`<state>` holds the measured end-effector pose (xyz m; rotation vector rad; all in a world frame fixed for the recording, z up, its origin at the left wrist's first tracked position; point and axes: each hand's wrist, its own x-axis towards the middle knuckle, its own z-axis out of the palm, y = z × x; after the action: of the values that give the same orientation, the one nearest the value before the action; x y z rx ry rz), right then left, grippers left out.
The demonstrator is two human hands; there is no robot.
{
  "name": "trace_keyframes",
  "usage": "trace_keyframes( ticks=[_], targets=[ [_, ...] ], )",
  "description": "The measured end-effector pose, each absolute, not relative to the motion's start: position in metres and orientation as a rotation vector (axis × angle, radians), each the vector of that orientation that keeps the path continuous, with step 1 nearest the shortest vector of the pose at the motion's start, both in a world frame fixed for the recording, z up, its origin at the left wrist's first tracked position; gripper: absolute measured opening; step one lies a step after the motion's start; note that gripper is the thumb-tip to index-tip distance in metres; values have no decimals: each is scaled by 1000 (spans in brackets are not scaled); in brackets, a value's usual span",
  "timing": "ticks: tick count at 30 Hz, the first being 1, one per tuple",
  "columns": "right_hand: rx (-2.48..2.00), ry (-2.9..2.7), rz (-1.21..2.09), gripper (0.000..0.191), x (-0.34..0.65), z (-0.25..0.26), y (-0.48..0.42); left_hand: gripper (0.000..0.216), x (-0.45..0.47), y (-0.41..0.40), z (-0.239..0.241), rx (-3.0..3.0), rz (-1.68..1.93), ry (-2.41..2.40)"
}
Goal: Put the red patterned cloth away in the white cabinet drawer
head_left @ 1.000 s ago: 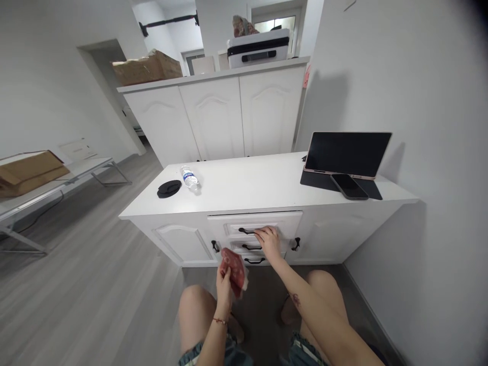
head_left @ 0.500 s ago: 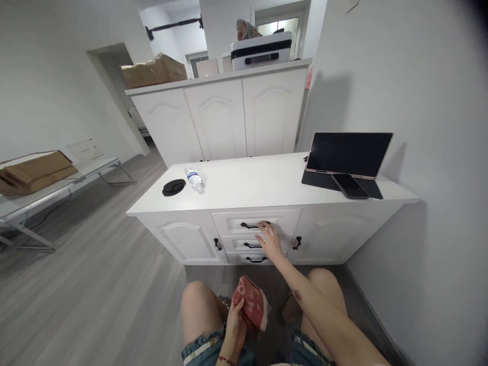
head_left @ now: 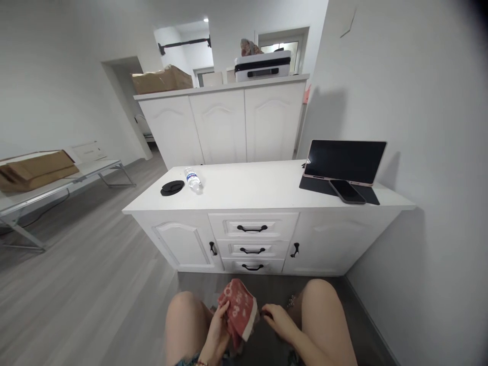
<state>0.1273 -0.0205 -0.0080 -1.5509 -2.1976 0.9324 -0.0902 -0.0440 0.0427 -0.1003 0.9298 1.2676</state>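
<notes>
My left hand (head_left: 218,325) is closed on a folded red towel (head_left: 239,307) with white patterns and a pale border, held low between my knees. Just to the towel's right is my right hand (head_left: 279,321), its fingers curled together by the towel's edge. Whether they grip it I cannot make out. Beyond both hands stands a white cabinet (head_left: 186,239). Its middle has a top drawer (head_left: 274,227), a middle drawer (head_left: 276,249) and a bottom drawer (head_left: 272,265), all closed, with black handles.
On the cabinet top lie a clear water bottle (head_left: 192,179), a flat black round object (head_left: 172,187), a tablet (head_left: 345,160) on a dark stand and a phone (head_left: 346,191). Behind, a taller cabinet (head_left: 219,122) bears a cardboard box (head_left: 162,80) and a white case (head_left: 263,66). A wall (head_left: 438,152) bounds the right.
My right hand has left the top drawer's handle and come down and back beside the towel. My left hand and the towel have shifted slightly left in view.
</notes>
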Motion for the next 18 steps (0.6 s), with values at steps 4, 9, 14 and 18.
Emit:
trace_keyframes(
  ticks=[4,9,14,18],
  targets=[
    [-1567,-2223,1036,35,116,-19,-23,6,-98,-49,34,-170,1222,849],
    [-1597,-2143,968,47,114,-19,-27,7,-90,-65,31,-227,1276,874],
    [-1668,-2089,686,48,122,0,27,8,-76,-65,41,-256,1255,851],
    [-1643,-2130,542,50,126,11,92,29,-67,-70,41,-87,1257,858]
  ],
)
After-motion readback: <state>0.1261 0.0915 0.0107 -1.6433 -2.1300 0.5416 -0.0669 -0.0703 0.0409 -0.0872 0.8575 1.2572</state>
